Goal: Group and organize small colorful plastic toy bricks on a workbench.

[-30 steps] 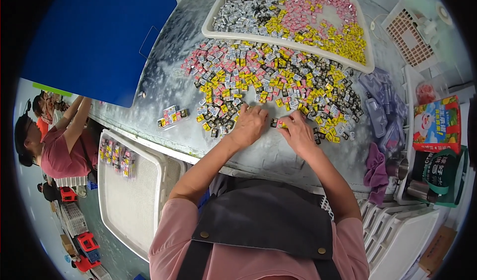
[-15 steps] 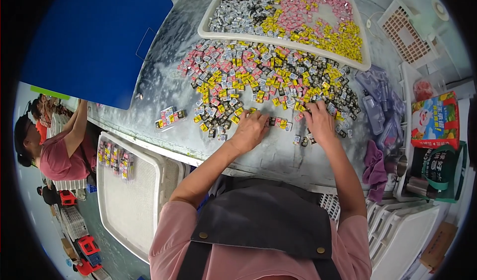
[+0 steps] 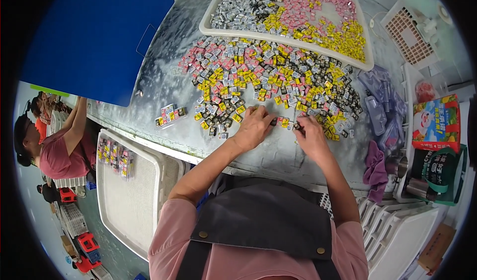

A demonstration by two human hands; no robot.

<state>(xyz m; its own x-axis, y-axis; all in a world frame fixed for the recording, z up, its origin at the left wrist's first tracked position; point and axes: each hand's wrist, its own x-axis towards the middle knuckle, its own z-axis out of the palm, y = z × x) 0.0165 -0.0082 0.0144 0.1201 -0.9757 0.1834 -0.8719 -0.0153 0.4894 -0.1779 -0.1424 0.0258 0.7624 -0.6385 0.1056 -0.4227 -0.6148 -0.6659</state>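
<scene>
We are working at a short row of small printed blocks [image 3: 284, 122], showing pink and yellow faces, which is lying on the grey worktable [image 3: 278, 156] in the gap between our hands. Its long axis is running left to right across our front, dipping slightly toward its right end. We are having neither hand clearly nearer: the left hand [image 3: 253, 129] is touching the left end, and the right hand [image 3: 314, 137] is resting just beside the right end. The row is therefore lying to the right of the left grip and to the left of the right grip.

We are curling the left fingers palm down over their end; they are hiding the contact, leaving us unable to tell whether they are clamping or only bracing it. With the right hand, we are pinching a black block [image 3: 297, 125] at the fingertips, close to the row's line. We are angling both forearms inward, the right one steeper.

Beyond the hands, we are facing a loose pile of mixed blocks [image 3: 233, 61], with a white tray [image 3: 258, 37] of further blocks standing behind it. We are having a purple cloth [image 3: 376, 172] lying well to the right.
</scene>
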